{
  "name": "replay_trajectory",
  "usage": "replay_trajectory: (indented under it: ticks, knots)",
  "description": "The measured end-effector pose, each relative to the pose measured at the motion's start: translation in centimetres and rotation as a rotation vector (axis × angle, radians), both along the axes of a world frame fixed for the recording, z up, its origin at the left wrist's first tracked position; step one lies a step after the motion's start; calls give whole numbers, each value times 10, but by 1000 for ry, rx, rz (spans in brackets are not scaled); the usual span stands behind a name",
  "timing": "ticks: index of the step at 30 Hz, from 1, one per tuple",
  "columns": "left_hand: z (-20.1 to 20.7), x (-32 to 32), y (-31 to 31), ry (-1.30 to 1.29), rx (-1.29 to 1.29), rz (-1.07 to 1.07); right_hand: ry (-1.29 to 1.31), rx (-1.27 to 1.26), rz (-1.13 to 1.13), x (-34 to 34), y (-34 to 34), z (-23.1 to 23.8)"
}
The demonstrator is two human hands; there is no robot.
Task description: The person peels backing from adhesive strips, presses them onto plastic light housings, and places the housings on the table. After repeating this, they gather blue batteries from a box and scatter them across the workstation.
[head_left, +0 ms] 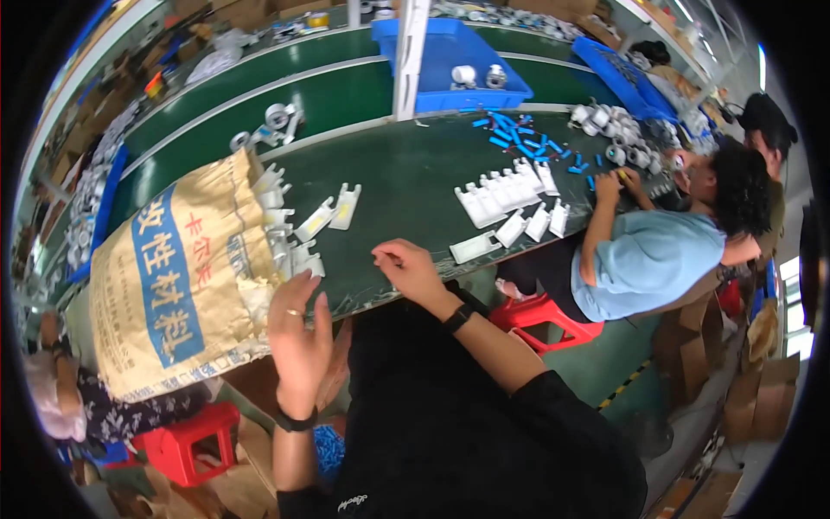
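Observation:
My left hand (298, 342) is at the mouth of a large tan sack (216, 242) lying on its side, fingers stretched out and apart. Its fingertips are next to white plastic housings (304, 258) spilling from the sack; no part shows in its grip. Over the near edge of the dark green work surface (380, 190), my right hand (411, 270) has its fingers curled in; anything inside them is hidden. Two loose white housings (344, 208) lie beyond, between the hands and the sack. Farther right, several white housings (501, 197) stand in a row, others lying in front of them.
Blue cylindrical parts (514, 134) are scattered at the back right, near white round fittings (596, 119). A blue tray (467, 65) sits behind a white post (411, 60). A co-worker in a light blue shirt (657, 259) works at the right. Red stools (549, 322) stand below.

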State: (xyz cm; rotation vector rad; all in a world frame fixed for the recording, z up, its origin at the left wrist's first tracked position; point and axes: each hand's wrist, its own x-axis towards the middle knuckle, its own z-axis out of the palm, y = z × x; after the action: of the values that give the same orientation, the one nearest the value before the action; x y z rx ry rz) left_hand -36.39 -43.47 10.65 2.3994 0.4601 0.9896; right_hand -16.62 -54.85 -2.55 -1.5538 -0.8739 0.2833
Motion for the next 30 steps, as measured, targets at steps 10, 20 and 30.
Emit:
replay_trajectory:
  ticks: [10, 20, 30]
  knots:
    - [-132, 46, 11, 475, 298, 179, -718, -325, -247, -17, 32, 45]
    - [-140, 75, 46, 438, 299, 163, -757, -270, -110, -27, -70, 41]
    - [-128, 79, 43, 459, 314, 41, -622, -92, 111, -24, -48, 18]
